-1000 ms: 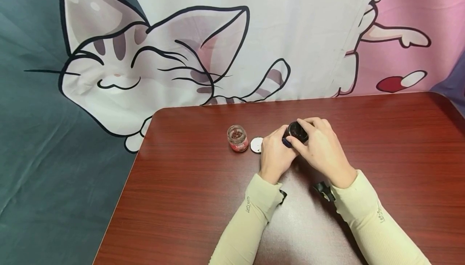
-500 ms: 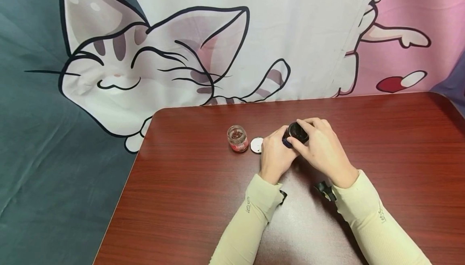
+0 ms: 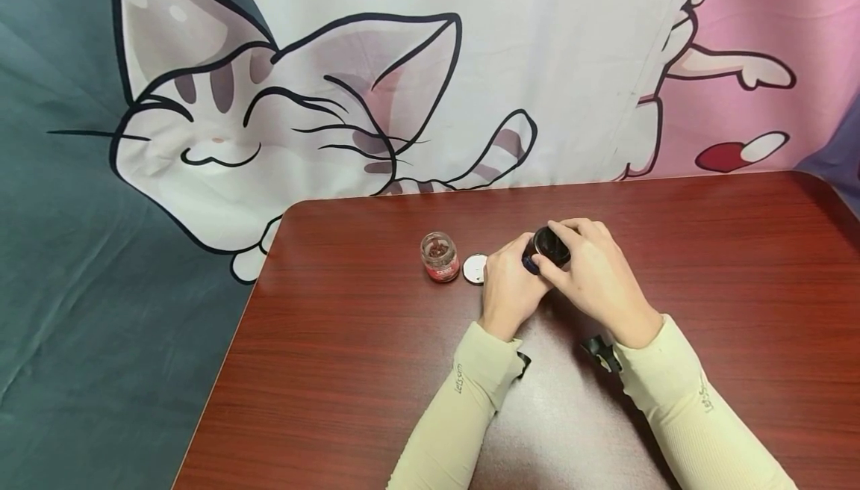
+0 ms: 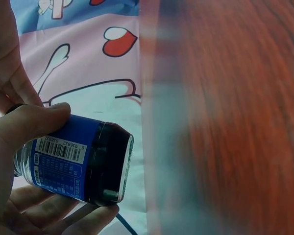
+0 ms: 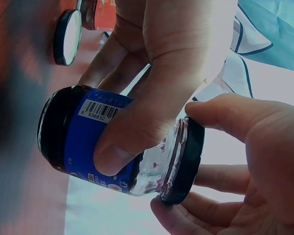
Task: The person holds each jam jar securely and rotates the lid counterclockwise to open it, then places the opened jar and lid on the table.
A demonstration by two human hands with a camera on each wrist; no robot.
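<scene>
Both hands are on one glass jar with a blue label and dark contents [image 5: 83, 132], held tilted above the table. My left hand [image 3: 513, 284] grips its body, thumb across the label, as the right wrist view shows. The black lid [image 5: 186, 161] sits on the jar's mouth. Fingertips and thumb of my right hand [image 3: 598, 273] pinch that lid's rim. Pinkish bits cling inside the clear glass near the neck. In the left wrist view the label's barcode [image 4: 61, 149] faces the camera, and the dark base end points right.
Left of the hands stands an uncovered glass jar with a red label [image 3: 441, 266], some dark residue inside. Between it and my left hand a loose lid [image 3: 474, 268] lies pale side up. The red-brown wooden table [image 3: 322, 363] meets a cartoon-cat cloth [image 3: 222, 139] behind.
</scene>
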